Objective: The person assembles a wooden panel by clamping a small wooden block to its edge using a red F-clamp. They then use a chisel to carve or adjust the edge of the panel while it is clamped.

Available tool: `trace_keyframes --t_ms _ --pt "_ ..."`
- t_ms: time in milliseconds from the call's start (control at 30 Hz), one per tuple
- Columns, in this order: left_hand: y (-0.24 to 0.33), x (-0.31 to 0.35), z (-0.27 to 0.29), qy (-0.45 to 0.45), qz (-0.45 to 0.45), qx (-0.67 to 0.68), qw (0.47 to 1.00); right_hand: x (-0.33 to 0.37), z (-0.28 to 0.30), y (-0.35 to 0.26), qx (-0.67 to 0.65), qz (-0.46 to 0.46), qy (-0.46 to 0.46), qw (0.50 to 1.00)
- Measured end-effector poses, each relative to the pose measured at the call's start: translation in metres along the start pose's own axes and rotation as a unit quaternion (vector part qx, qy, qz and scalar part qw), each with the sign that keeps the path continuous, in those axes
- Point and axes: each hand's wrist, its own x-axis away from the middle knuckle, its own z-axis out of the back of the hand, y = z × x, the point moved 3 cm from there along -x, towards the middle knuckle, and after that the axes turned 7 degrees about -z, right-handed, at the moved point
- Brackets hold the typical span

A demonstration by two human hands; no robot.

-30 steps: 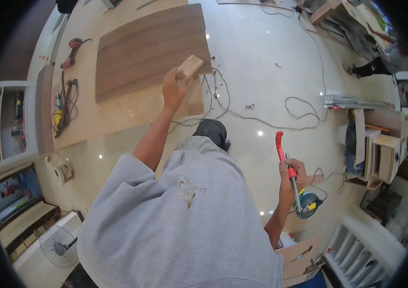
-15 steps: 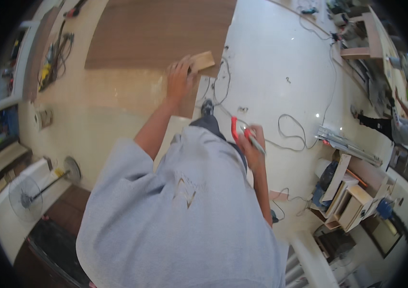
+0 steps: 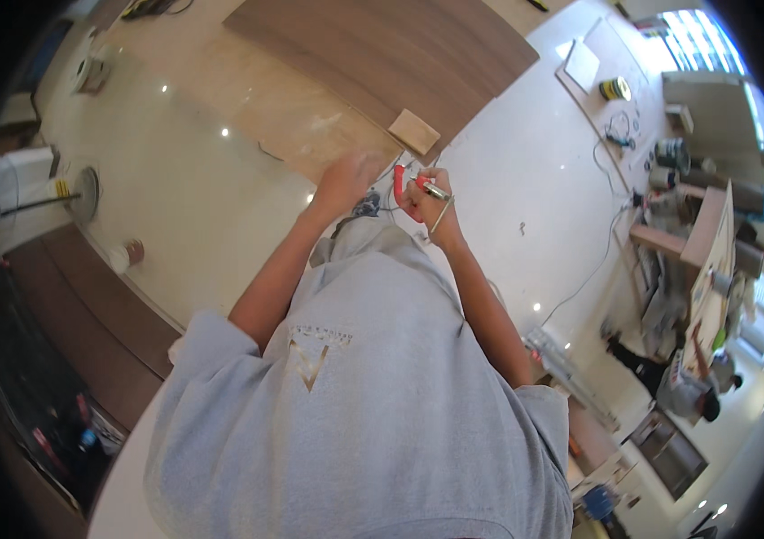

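Note:
In my right hand [image 3: 431, 205] is a hand tool [image 3: 400, 189] with a curved red handle and a silver part; its exact kind is not clear. A thin light strip sticks out beside that hand. My left hand [image 3: 349, 184] hovers close by on the left, its fingers smeared by motion, near the edge of a pale, glue-marked board surface [image 3: 301, 121]. A small light wood block [image 3: 414, 132] lies at the near corner of a large brown wood-grain panel [image 3: 382, 54]. Neither hand touches the block.
A standing fan [image 3: 86, 194] and a white bucket [image 3: 90, 74] are on the left. To the right, a cable [image 3: 579, 287] crosses the shiny floor, and a yellow-and-black can [image 3: 615, 89] stands on a board. A person [image 3: 683, 391] works at a bench farther right.
My left hand has let go of the wood block and come back toward me. My right hand, still holding the red tool, has moved up and nearer the left. The view has turned.

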Motion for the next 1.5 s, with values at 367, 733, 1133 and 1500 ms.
trace_keyframes --t_ms 367,733,1133,1500 --pt "-0.078 0.057 -0.131 -0.002 0.3 0.608 0.735 -0.046 -0.005 -0.04 0.017 -0.001 -0.024 1.0" --pt "-0.073 -0.031 -0.195 0.152 0.217 0.82 0.507 -0.07 0.009 -0.042 0.1 0.069 -0.009 0.993" --pt "-0.08 -0.056 -0.209 0.169 0.178 0.847 0.472 -0.063 -0.02 -0.071 0.004 0.007 0.003 1.0" --pt "-0.093 -0.066 -0.216 0.154 0.16 0.887 0.404 -0.078 0.001 -0.067 0.476 0.161 0.128 0.855"
